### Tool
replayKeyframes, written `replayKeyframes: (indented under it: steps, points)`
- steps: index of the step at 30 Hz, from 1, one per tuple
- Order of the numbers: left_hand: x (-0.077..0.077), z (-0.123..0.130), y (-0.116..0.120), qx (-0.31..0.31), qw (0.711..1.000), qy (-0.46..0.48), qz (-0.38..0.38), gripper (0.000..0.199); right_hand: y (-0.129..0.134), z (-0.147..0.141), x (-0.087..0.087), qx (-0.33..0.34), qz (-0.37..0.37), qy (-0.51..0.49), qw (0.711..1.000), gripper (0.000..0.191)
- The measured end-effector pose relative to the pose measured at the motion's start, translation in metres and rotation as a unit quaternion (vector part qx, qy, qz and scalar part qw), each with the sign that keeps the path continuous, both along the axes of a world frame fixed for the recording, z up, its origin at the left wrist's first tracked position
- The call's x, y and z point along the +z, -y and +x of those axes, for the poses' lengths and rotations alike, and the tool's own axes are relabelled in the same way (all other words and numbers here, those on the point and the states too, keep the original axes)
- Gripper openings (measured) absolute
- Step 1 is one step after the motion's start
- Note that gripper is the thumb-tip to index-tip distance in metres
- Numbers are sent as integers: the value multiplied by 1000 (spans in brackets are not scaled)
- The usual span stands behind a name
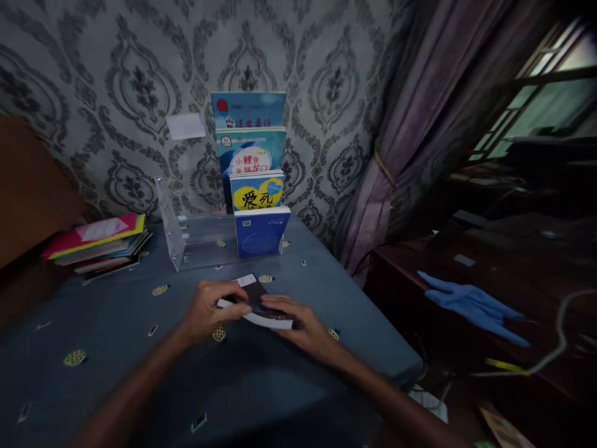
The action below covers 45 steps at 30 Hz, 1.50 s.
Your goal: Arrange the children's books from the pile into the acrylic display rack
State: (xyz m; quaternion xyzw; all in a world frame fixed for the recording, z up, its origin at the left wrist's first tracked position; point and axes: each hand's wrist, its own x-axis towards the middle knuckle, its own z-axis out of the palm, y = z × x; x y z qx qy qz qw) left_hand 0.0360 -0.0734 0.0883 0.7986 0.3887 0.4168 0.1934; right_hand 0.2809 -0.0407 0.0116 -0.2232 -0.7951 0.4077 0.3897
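Between my two hands is a thick book (255,291) with a dark cover and white page edges, held low over the table. My left hand (217,308) grips its left end, thumb on the near edge and fingers curled over the cover. At the other end my right hand (298,323) is closed round the book, fingers lying on top. Beyond them stands a clear acrylic book rack (170,224). In its right part several books stand upright in stepped rows, a blue book (261,233) in front and a yellow-and-blue book (256,194) behind it.
A pile of thin books (105,239) lies at the table's left, beside a brown surface (32,186). The blue tablecloth (140,373) has a pineapple print. To the right are a tied curtain (387,149) and a dark red surface with a blue glove (471,305) and a cable (562,323).
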Motion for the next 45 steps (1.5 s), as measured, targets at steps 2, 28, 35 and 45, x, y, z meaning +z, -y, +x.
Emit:
replayKeyframes:
  steps: [2, 28, 35, 45]
  points:
    - [7, 3, -9, 39, 998, 39, -17, 37, -11, -8, 2, -18, -24, -46, 998, 39]
    - [-30, -48, -86, 267, 846, 344, -307, 55, -48, -63, 7, 26, -317, -32, 948, 48]
    - [-75, -74, -67, 290, 949, 5, -121, 33, -61, -59, -15, -98, -209, 89, 969, 25]
    - [-86, -82, -25, 196, 940, -274, 53, 38, -55, -54, -6, -142, -32, 181, 973, 39]
